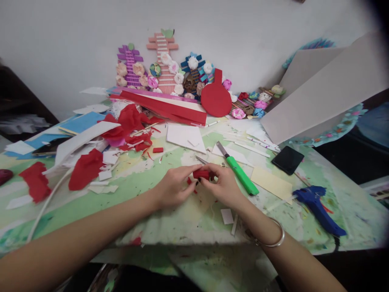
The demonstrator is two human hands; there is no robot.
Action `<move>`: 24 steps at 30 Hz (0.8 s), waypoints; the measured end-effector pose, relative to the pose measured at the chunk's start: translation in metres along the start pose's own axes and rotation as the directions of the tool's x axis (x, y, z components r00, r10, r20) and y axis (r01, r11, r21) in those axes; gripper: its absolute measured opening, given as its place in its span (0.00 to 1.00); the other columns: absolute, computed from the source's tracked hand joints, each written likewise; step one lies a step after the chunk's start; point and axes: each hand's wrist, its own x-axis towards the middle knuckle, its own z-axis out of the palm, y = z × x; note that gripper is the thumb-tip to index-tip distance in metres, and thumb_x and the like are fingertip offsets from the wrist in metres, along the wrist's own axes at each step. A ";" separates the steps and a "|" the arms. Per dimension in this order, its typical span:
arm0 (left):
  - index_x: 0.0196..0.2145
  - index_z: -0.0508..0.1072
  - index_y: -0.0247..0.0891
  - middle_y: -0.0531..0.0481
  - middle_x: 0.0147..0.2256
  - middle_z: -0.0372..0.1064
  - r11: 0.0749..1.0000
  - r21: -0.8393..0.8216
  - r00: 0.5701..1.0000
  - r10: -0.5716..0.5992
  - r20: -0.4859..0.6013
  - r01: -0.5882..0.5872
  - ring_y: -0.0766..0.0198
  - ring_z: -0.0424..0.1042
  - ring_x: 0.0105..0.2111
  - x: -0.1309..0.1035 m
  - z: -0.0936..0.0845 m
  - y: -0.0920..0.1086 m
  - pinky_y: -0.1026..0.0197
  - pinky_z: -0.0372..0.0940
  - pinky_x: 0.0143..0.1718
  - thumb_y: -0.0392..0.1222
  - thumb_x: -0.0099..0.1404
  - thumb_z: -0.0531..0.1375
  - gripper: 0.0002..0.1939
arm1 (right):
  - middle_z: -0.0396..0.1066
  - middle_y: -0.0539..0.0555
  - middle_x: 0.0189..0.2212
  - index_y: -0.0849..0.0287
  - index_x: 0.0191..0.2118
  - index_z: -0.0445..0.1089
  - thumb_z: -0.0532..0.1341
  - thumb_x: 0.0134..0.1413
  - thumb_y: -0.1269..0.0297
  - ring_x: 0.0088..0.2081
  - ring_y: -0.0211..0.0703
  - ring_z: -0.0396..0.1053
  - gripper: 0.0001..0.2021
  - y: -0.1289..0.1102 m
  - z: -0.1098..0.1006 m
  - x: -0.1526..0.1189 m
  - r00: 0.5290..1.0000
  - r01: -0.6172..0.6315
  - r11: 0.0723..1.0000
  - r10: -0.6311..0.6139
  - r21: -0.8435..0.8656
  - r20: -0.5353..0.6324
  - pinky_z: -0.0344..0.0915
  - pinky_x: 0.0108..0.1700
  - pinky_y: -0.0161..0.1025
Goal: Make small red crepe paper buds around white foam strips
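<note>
Above the front middle of the table, my right hand (223, 184) pinches a small folded red piece (201, 174), which looks like paper or felt. My left hand (173, 186) is closed around the left end of the same piece, index finger over the top and thumb below. The fingers partly cover it. Scissors (200, 159) lie just behind my hands, mostly hidden. Beside my right hand rests a green-handled utility knife (242, 174) with its blade out. A small white paper square (226, 216) lies in front of my right wrist.
At right are a blue glue gun (319, 207), a black square (287, 159) and leaning grey board (328, 89). Red crepe scraps (129, 121) and white strips clutter the left. Behind stand a red paddle-shaped cutout (216, 98) and flower-decorated stick crafts (164, 65) against the wall.
</note>
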 end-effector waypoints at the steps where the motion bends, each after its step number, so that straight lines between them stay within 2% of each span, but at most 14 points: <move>1: 0.51 0.70 0.33 0.40 0.44 0.76 1.000 -0.007 1.000 -0.003 -0.013 0.003 0.57 0.77 0.42 0.000 -0.001 0.000 0.59 0.70 0.43 0.32 0.61 0.55 0.19 | 0.74 0.51 0.28 0.62 0.37 0.74 0.59 0.47 0.74 0.28 0.37 0.66 0.11 0.002 0.000 0.000 1.000 0.000 1.000 -0.001 0.011 0.007 0.61 0.32 0.34; 4: 0.48 0.73 0.34 0.42 0.43 0.77 0.997 -0.063 0.999 -0.036 -0.028 0.035 0.57 0.77 0.41 0.001 -0.002 -0.001 0.60 0.70 0.43 0.33 0.61 0.56 0.17 | 0.75 0.53 0.29 0.61 0.37 0.75 0.58 0.49 0.74 0.30 0.39 0.68 0.10 0.005 0.001 0.000 1.000 -0.004 0.999 0.003 0.048 0.021 0.62 0.34 0.35; 6: 0.46 0.75 0.35 0.44 0.42 0.77 0.982 -0.141 0.992 -0.126 -0.016 0.122 0.58 0.77 0.40 0.002 -0.003 -0.001 0.60 0.70 0.43 0.35 0.62 0.57 0.15 | 0.76 0.54 0.31 0.61 0.38 0.75 0.58 0.50 0.73 0.32 0.41 0.70 0.10 0.007 0.001 0.000 1.000 -0.022 0.996 0.020 0.090 0.024 0.64 0.36 0.37; 9: 0.42 0.77 0.34 0.44 0.40 0.78 0.914 -0.285 0.955 -0.293 0.035 0.290 0.58 0.78 0.38 0.005 -0.004 -0.001 0.61 0.71 0.41 0.37 0.61 0.59 0.12 | 0.76 0.55 0.33 0.61 0.39 0.74 0.58 0.52 0.71 0.34 0.43 0.72 0.10 0.009 0.000 0.001 0.997 -0.065 0.982 0.059 0.180 0.043 0.66 0.38 0.39; 12: 0.41 0.77 0.33 0.44 0.40 0.78 0.833 -0.388 0.916 -0.389 0.093 0.394 0.58 0.78 0.38 0.006 -0.005 -0.001 0.61 0.72 0.41 0.37 0.61 0.60 0.11 | 0.76 0.55 0.33 0.61 0.40 0.73 0.58 0.53 0.70 0.33 0.43 0.73 0.10 0.008 0.000 0.001 0.995 -0.088 0.965 0.074 0.247 0.066 0.68 0.38 0.40; 16: 0.42 0.76 0.33 0.43 0.40 0.78 0.761 -0.475 0.891 -0.433 0.132 0.441 0.59 0.77 0.39 0.008 -0.007 0.000 0.60 0.71 0.43 0.36 0.60 0.60 0.12 | 0.75 0.56 0.36 0.60 0.41 0.71 0.60 0.52 0.69 0.35 0.43 0.73 0.10 0.007 0.000 0.001 0.996 -0.077 0.950 0.063 0.302 0.057 0.69 0.39 0.41; 20: 0.39 0.77 0.32 0.43 0.37 0.78 0.740 -0.477 0.871 -0.475 0.128 0.474 0.60 0.77 0.37 0.009 -0.009 0.000 0.61 0.71 0.41 0.37 0.60 0.61 0.10 | 0.75 0.54 0.33 0.58 0.44 0.66 0.60 0.53 0.68 0.33 0.42 0.73 0.12 0.009 0.001 0.000 0.997 -0.080 0.929 0.069 0.361 0.044 0.69 0.39 0.41; 24: 0.36 0.77 0.32 0.44 0.36 0.78 0.699 -0.523 0.856 -0.501 0.129 0.488 0.61 0.77 0.35 0.010 -0.008 0.001 0.62 0.71 0.40 0.37 0.58 0.62 0.09 | 0.75 0.54 0.32 0.58 0.43 0.64 0.61 0.53 0.67 0.32 0.42 0.74 0.11 0.010 0.002 0.000 0.995 -0.100 0.911 0.093 0.401 0.038 0.69 0.40 0.42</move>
